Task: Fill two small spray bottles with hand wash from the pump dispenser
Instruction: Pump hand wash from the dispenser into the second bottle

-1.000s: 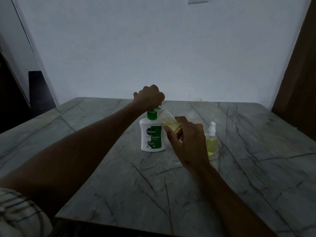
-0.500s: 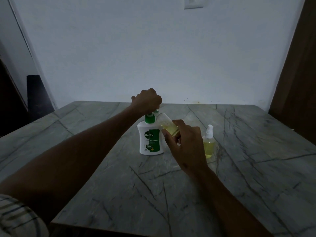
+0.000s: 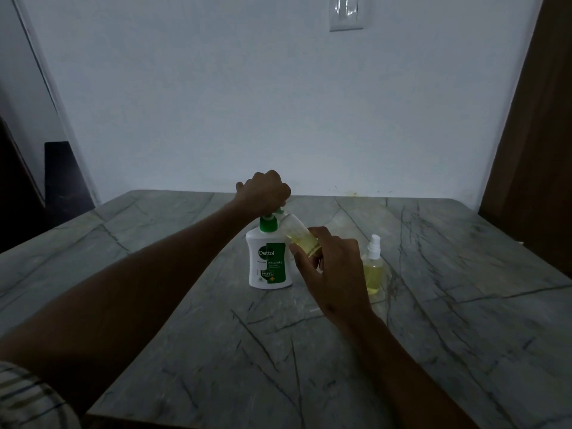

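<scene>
- The left hand [image 3: 264,193] is clenched over the green pump head of the white plastic Dettol hand-wash dispenser [image 3: 268,261], pressing on it
- The right hand [image 3: 332,274] grasps a small clear spray bottle without its cap [image 3: 298,232], tilted, mouth at the pump nozzle, part filled with yellow liquid
- Just right of it stands a second small bottle with a white spray top [image 3: 373,267], yellow-filled
- All sit mid-way across the grey veined marble table [image 3: 464,320]
- A white wall switch [image 3: 346,12] lies far above

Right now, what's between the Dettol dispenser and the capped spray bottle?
Head view: the right hand, holding the open bottle tilted to the dispenser spout; capped bottle beyond.
</scene>
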Demonstrator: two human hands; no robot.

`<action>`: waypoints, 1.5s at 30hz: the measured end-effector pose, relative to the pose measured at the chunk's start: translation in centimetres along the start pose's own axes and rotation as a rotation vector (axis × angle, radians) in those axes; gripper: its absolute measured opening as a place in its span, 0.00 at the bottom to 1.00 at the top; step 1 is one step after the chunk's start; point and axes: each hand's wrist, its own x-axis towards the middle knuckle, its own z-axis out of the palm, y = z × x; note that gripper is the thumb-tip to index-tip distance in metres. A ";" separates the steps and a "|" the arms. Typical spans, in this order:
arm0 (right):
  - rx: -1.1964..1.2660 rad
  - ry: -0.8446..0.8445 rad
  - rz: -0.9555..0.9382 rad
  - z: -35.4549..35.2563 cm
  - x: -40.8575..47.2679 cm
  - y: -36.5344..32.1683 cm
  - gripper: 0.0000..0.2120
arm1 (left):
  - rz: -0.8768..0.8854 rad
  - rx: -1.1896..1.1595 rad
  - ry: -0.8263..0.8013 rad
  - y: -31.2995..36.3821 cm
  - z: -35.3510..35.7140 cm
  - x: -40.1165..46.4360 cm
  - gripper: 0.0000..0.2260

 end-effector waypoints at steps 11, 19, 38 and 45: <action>-0.021 0.005 0.011 0.0 0.1 -0.1 0.25 | -0.015 -0.041 0.002 0.1 0.0 0.0 0.19; 0.014 0.019 -0.001 -0.1 0.4 -0.3 0.25 | -0.029 -0.074 0.014 0.1 -0.4 0.3 0.18; -0.024 0.001 0.004 0.1 0.2 0.1 0.23 | -0.078 -0.094 -0.013 -0.1 0.3 0.5 0.21; 0.005 0.020 -0.006 -0.1 0.3 -0.2 0.23 | -0.066 -0.129 -0.001 -0.5 -0.1 0.8 0.19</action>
